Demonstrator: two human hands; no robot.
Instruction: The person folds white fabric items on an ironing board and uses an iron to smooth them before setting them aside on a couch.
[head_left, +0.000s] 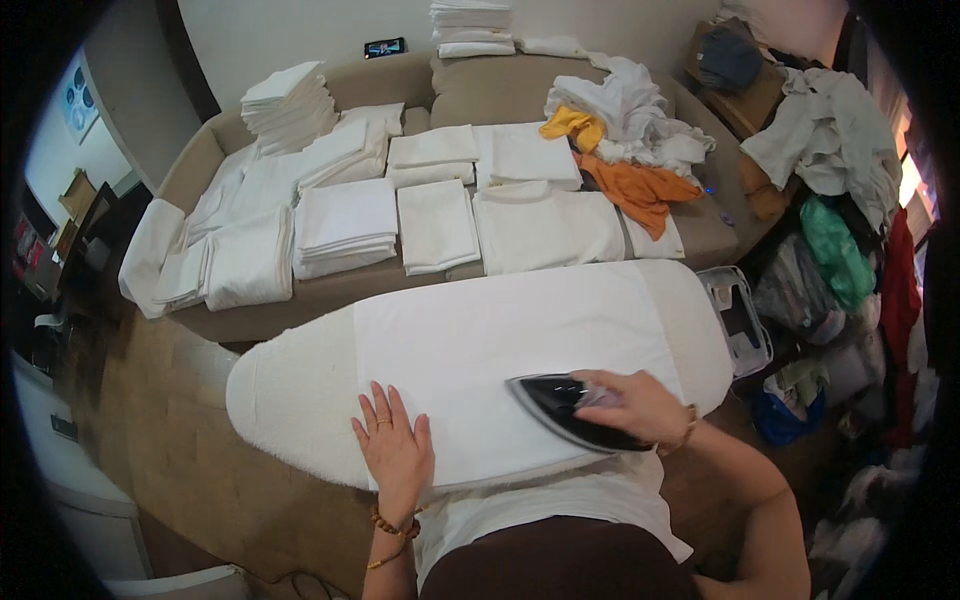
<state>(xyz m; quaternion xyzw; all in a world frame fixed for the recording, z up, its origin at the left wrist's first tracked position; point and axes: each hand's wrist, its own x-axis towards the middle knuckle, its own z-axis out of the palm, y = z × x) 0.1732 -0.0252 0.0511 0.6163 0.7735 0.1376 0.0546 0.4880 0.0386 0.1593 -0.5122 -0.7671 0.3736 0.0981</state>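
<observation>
A white cloth (480, 345) is spread flat over the padded ironing board (292, 390), and its near part hangs down over the edge towards me. My right hand (637, 405) grips the handle of a black clothes iron (547, 405), whose soleplate rests on the cloth near the board's front edge, tip pointing left. Palm down, my left hand (394, 442) lies on the cloth's left front part with its fingers apart and holds nothing. Smooth fabric lies between the hand and the iron.
Behind the board, a beige sofa (390, 79) bears folded white cloths (349, 217), with crumpled white (622, 105) and orange fabric (637, 187) at its right. A metal iron rest (739, 322) adjoins the board's right end. Bags and clothes crowd the right side; a cord (300, 581) lies on the floor.
</observation>
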